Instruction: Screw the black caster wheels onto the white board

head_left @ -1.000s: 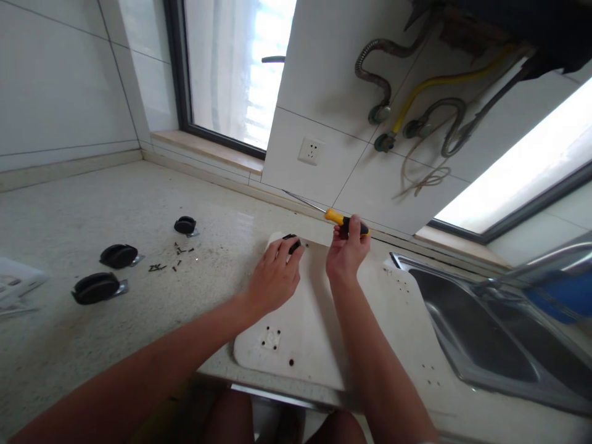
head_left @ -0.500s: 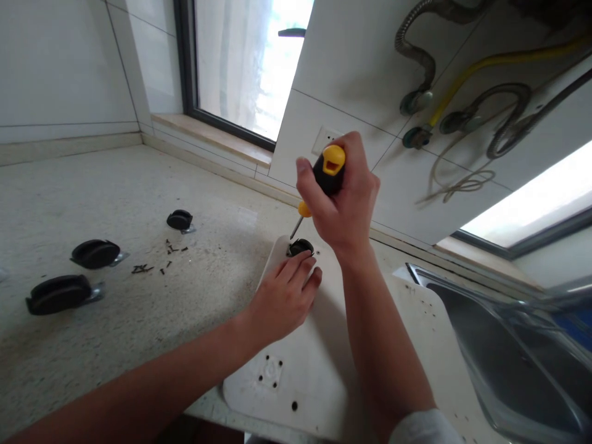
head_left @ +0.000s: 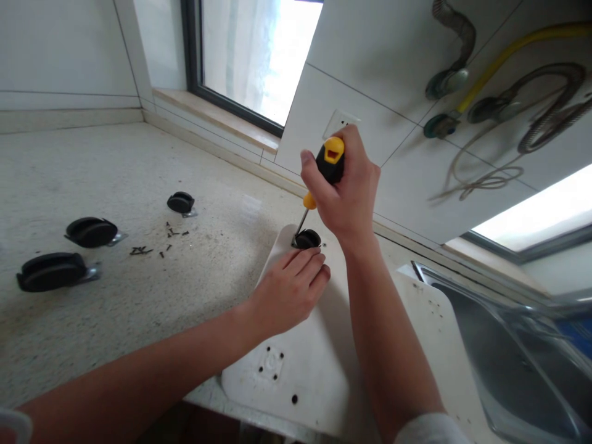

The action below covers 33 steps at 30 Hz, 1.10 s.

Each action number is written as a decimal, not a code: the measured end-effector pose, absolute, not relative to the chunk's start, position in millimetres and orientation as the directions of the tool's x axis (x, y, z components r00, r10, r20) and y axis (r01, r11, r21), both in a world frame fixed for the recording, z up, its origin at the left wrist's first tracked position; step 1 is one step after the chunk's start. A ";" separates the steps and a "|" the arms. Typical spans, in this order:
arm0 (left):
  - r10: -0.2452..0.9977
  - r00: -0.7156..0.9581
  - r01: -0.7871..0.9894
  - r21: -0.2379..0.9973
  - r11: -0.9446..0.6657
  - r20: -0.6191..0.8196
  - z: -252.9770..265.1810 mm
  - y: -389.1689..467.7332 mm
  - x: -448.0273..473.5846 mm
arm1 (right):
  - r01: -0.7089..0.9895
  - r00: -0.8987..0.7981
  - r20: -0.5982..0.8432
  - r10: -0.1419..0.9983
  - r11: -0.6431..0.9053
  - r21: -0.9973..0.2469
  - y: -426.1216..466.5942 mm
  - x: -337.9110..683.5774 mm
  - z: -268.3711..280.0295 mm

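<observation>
My right hand (head_left: 348, 185) is wrapped round the black and yellow handle of a screwdriver (head_left: 332, 161), its shaft slanting down to the left. The tip meets the mount of a black caster wheel (head_left: 308, 238) at the far corner of a white board (head_left: 333, 357). With its fingers against that caster, my left hand (head_left: 292, 287) presses it to the board; the fingertips are partly hidden. A group of holes shows at the board's near left corner. I cannot make out the screw under the tip.
On the speckled counter (head_left: 139, 320) to the left lie a small-looking far caster (head_left: 180, 201), a middle caster (head_left: 91, 232) and a near caster (head_left: 53, 271). Several loose screws (head_left: 140, 250) are scattered beside them. A steel sink (head_left: 499, 345) is at the right, below wall hoses (head_left: 522, 55).
The screwdriver tip has come down from just above the caster onto its mount. My left hand stays on the caster. The whole view has shifted slightly.
</observation>
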<state>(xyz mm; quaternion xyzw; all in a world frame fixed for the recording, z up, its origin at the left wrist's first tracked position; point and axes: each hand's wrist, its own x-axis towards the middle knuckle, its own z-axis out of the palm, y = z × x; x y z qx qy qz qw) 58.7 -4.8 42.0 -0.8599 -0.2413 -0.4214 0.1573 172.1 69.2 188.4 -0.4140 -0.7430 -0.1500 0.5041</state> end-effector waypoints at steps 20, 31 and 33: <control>0.315 0.589 0.541 -0.073 -0.838 0.744 45.2 -4.9 56.3 | 0.707 -0.097 0.909 0.405 0.671 -0.223 75.2 180.0 182.6; 0.319 0.588 0.536 -0.063 -0.842 0.743 43.5 -5.0 56.0 | 0.760 -0.077 0.930 0.360 0.625 -0.179 77.0 184.1 180.1; 0.317 0.588 0.541 -0.071 -0.838 0.744 43.9 -4.9 55.9 | 0.760 -0.080 0.934 0.349 0.628 -0.169 77.2 183.9 179.5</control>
